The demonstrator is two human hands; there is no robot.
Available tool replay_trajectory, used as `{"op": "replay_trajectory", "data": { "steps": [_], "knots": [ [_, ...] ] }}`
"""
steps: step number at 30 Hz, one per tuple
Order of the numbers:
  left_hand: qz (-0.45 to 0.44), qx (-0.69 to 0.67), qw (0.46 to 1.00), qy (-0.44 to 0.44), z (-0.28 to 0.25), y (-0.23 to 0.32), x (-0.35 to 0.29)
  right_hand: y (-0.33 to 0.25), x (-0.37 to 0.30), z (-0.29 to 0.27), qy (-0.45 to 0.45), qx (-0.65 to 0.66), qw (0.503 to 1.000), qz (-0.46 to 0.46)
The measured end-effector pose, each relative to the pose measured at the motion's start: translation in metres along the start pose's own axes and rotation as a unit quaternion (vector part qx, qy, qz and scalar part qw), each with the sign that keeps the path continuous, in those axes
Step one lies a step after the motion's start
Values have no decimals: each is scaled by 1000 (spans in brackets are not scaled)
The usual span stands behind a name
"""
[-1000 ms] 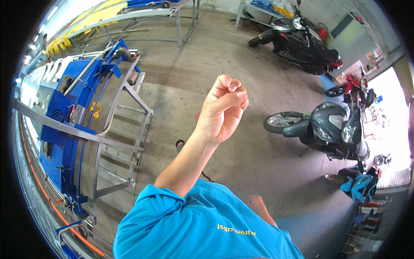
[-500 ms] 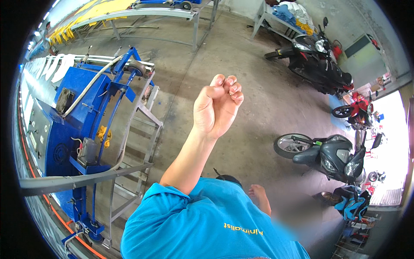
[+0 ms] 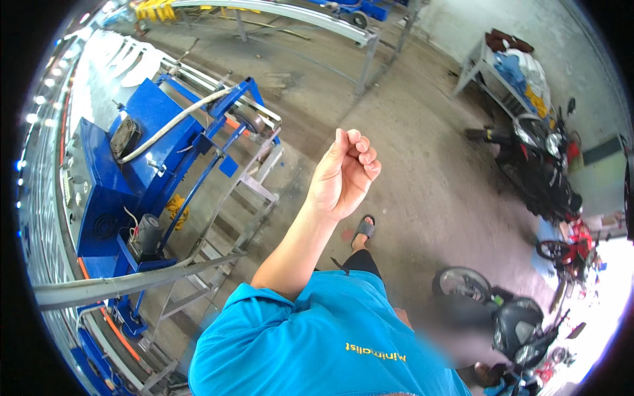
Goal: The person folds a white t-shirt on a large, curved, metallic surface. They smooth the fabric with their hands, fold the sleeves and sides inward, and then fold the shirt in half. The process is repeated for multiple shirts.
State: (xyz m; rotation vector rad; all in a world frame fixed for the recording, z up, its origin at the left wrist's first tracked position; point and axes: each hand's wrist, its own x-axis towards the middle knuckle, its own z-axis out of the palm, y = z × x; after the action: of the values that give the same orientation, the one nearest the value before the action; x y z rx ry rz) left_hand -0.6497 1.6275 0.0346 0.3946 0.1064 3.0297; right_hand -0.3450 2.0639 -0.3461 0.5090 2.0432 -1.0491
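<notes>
A nearby person's raised hand (image 3: 343,175) has its fingers (image 3: 362,155) curled shut (anything inside is hidden). Left of them is a boxy blue metal machine (image 3: 125,178), and below them a sandal (image 3: 364,228) on the rough concrete floor (image 3: 422,171).

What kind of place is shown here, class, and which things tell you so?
Probably a workshop or small factory: a blue machine with metal frames stands on a bare concrete floor, and motorbikes are parked inside.

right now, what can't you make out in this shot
All in the head view:
- Raised hand: the curled fingers hide whether it holds anything.
- The other hand of the person in the blue shirt: out of sight.
- That person's face: blurred.
- Motorcycle at lower right: cut off by the dark rim.
</notes>
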Motion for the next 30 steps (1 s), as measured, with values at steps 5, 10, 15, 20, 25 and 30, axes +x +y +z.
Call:
{"op": "replay_trajectory", "data": {
  "steps": [5,10,15,20,25,30],
  "knots": [
    [59,171,982,54,-45,-2,63,-82,113,-78,-32,-14,999,26],
    [55,180,955,228,-108,-5,82,-189,243,-189,-44,-35,996,70],
    [97,216,906,352,-134,-4,85,-291,351,-269,-6,6,1000,-6],
    [146,257,875,384,-168,30,106,-443,375,-238,-19,2,995,-95],
    [184,231,875,384,-198,69,168,-503,414,-168,-181,-40,975,-125],
    [206,151,868,426,-255,134,221,-541,411,-183,-137,-183,962,-147]
  ]
}}
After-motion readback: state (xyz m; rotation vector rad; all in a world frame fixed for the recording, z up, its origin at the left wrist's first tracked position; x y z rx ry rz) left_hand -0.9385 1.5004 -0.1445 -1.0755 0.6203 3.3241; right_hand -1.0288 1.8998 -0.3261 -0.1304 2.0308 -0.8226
